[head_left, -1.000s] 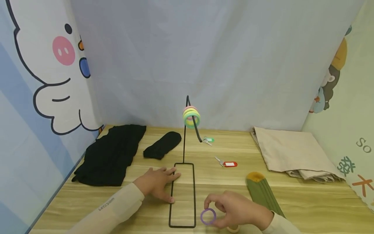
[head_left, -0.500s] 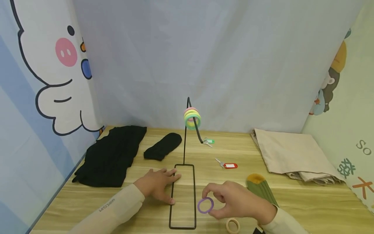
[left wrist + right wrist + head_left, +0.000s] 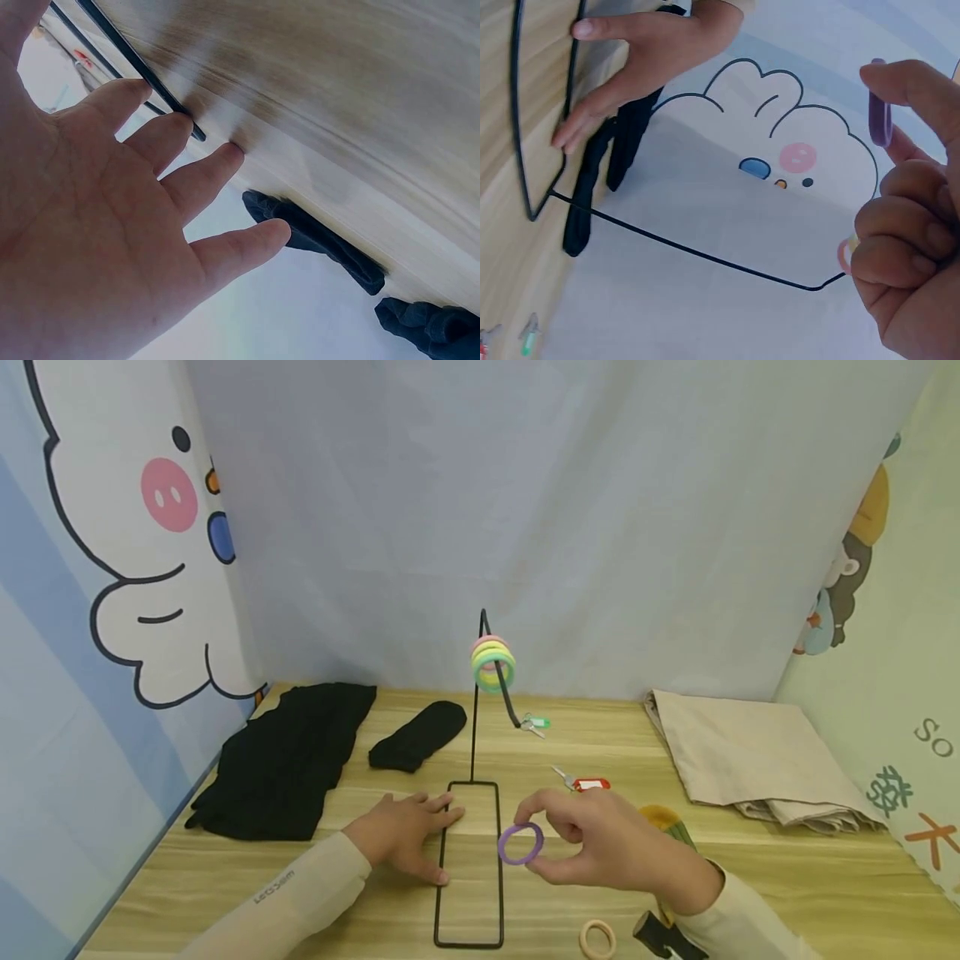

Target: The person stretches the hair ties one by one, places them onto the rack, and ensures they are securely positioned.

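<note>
Progress partway: three hair ties [image 3: 492,662] hanging on wire stand [image 3: 474,752]; right hand [image 3: 603,850] fingers pinching purple hair tie [image 3: 520,844] above stand base; left hand [image 3: 405,831] lying flat, steadying base; beige tie [image 3: 597,938] waiting on desk [image 3: 787,877].

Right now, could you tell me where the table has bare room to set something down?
Bare wood lies between the red key tag and the beige cloth, and left of the left hand, below the black garment. It is crowded around the wire stand's base and the right hand.
</note>
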### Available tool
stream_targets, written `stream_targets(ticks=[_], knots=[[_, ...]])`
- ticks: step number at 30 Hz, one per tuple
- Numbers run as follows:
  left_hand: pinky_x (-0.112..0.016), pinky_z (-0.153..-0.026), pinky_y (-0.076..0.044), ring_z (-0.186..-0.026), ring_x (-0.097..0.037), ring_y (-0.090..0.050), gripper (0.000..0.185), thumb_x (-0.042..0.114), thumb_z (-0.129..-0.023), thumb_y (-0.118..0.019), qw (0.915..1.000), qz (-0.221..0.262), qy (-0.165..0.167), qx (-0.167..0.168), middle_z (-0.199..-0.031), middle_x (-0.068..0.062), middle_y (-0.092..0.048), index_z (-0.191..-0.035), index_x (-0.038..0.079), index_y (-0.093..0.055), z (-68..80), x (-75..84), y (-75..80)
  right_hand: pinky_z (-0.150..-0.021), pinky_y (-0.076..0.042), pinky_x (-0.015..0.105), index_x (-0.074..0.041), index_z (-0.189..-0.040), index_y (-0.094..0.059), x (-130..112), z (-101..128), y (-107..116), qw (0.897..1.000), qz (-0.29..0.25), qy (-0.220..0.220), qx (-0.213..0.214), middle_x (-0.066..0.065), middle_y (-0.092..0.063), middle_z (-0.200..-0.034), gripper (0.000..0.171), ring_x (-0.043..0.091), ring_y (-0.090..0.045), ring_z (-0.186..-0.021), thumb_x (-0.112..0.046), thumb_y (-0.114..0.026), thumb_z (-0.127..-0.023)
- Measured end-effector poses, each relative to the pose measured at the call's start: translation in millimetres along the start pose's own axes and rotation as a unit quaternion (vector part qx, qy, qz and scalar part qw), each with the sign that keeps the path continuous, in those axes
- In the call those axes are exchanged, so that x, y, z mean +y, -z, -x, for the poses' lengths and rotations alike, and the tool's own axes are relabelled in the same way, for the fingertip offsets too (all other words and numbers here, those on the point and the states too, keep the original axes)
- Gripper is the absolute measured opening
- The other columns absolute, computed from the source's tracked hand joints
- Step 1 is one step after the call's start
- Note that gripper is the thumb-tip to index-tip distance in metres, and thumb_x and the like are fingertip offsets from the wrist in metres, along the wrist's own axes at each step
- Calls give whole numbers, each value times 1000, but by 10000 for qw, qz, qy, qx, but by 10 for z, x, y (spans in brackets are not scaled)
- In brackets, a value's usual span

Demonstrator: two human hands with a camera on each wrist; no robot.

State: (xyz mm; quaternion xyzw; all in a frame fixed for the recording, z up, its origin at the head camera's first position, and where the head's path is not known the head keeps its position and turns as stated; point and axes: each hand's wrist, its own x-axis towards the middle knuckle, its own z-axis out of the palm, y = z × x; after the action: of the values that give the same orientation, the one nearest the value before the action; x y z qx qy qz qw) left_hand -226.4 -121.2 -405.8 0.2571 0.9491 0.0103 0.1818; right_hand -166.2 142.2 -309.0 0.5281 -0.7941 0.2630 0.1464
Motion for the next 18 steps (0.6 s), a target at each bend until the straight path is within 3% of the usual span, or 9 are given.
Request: stream_targets(ticks=[8, 14, 18], knots=[[-65, -102, -24, -139, -29, -26, 90, 68, -70, -63, 10000, -12, 25, -11, -154, 5, -22, -146, 35, -27, 3, 9, 2, -48, -24, 8, -10, -103, -57, -106, -198, 129, 9932, -385, 703, 848, -5, -26, -55, 24, -3, -20, -54, -27, -63, -87], [-65, -102, -24, -139, -29, -26, 90, 68, -71, -63, 10000, -24, 6, -28, -154, 4, -22, -146, 34, -27, 11, 7, 7, -44, -21, 10, 3, -98, -56, -172, -385, 213, 9645, -633, 1483, 2093, -5, -24, -50, 29, 2, -18, -47, -20, -66, -85], [-65, -101, -24, -139, -29, -26, 89, 68, -71, -63, 10000, -4, -27, -18, -154, 4, -22, -146, 34, -27, 9, 0, 6, -43, -20, 11, 10, -96, -56, -183, -493, 256, 9448, -441, 1487, 2887, -6, -24, -49, 35, 2, -19, -45, -20, -69, -83]])
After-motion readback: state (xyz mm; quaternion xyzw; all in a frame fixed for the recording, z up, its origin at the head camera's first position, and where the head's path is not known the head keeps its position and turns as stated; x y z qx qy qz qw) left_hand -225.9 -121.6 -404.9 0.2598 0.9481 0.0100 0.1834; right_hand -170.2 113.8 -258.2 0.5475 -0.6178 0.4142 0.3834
